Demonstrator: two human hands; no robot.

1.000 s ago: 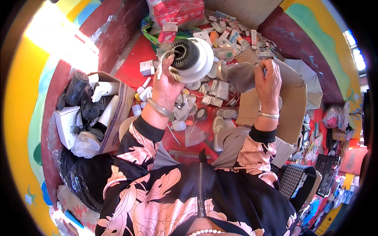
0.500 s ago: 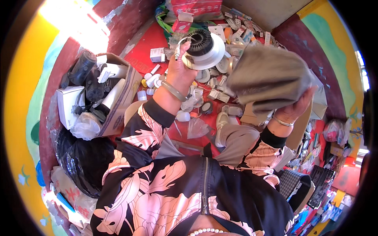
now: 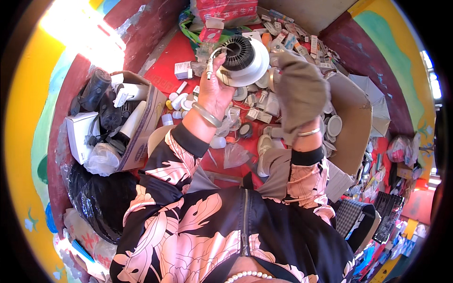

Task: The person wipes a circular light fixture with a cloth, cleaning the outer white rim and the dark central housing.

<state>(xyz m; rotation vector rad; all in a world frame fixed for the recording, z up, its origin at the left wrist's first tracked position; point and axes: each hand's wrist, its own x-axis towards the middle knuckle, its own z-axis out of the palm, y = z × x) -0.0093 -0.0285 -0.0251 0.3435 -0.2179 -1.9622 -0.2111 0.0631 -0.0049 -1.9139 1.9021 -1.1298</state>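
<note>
My left hand [image 3: 215,89] is raised and holds a round white lamp fitting [image 3: 243,59] with a black finned centre; a short white cable end sticks up beside my thumb. A grey-brown cloth [image 3: 302,92] covers my right hand [image 3: 298,123], which grips it and holds it against the fitting's right side. Only the wrist with a thin bangle shows below the cloth. Both arms wear floral black and pink sleeves.
Small white lamp parts and little boxes [image 3: 245,111] litter the red floor. A cardboard box [image 3: 137,127] of black and white devices stands at left, above a black bag [image 3: 101,198]. A brown cardboard sheet [image 3: 351,127] with white discs lies at right.
The cloth has dropped from being spread wide at the right to sitting bunched over my right hand beside the fitting. My left hand still holds the fitting up.
</note>
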